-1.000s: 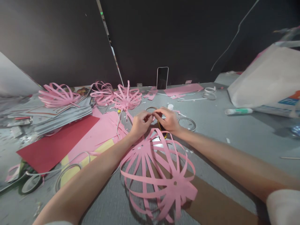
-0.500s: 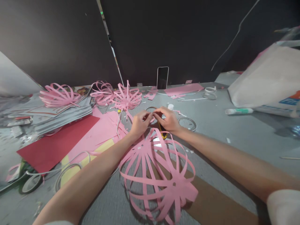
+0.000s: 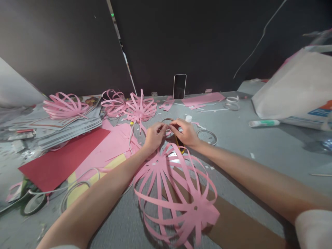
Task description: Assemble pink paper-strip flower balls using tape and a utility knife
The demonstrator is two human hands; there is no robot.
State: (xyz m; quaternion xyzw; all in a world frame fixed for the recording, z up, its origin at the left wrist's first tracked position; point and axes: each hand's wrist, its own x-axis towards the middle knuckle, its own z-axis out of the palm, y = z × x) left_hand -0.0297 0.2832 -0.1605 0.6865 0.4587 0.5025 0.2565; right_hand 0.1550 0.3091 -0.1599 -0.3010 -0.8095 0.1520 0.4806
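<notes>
In the head view, my left hand point(image 3: 155, 137) and my right hand point(image 3: 185, 132) meet fingertip to fingertip over the table. Each pinches thumb against fingers. Whatever is between them is too small to make out, though a bit of pink shows there. Just below the hands lies a pink paper-strip lantern point(image 3: 195, 208), its curved strips joined at flat hubs with a hole in each. Its upper strips run up close to my left hand. Partly hidden behind the fingers is a ring-shaped roll point(image 3: 167, 119). A yellow-and-black tool point(image 3: 181, 148) lies under my right hand.
More pink strip lanterns point(image 3: 141, 109) stand at the back left, one on a paper stack point(image 3: 70, 129). Red card point(image 3: 64, 159) and pink sheets lie left. A phone point(image 3: 179, 86) leans on the dark wall. Rightward are a tape ring point(image 3: 207, 137), a glue stick point(image 3: 264, 123) and a white bag point(image 3: 293, 86).
The lower hub of the pink lantern has shifted slightly right and down. My hands stay in nearly the same place, still pinched together.
</notes>
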